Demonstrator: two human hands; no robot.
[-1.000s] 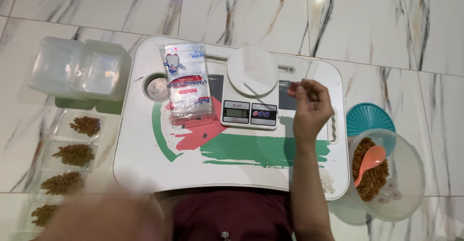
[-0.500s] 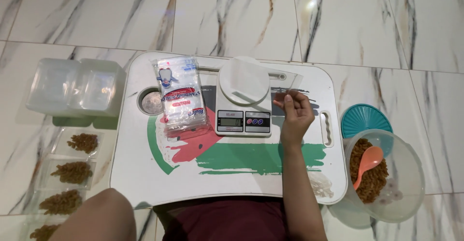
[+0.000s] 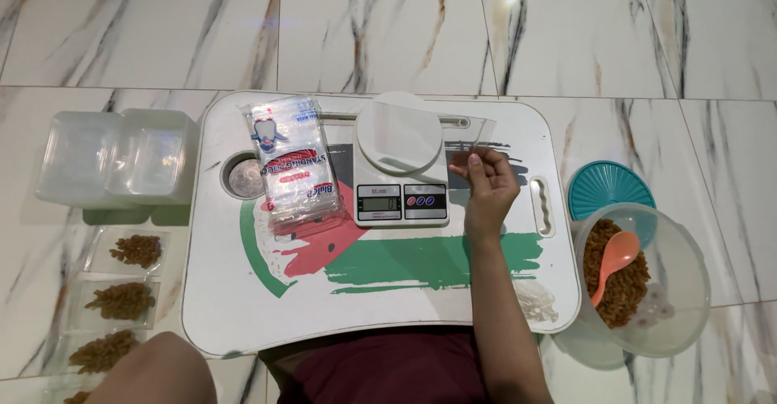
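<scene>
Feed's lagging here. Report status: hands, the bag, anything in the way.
Right hand pinching clear bag laid over the scale. Left hand out of view. Pack of bags left of scale, clear of it. Pasta bowl far right.

- Home setting: glossy white marble-veined tile floor [image 3: 388, 23], person seated on it.
- Low white plastic lap tray [image 3: 243, 307] as work surface.
- Small white digital kitchen scale [image 3: 401, 165]; clear lidded food tubs [image 3: 113, 157] alongside.

A clear, empty plastic bag [image 3: 421, 133] lies draped flat across the white scale's [image 3: 401, 173] round platform.
</scene>
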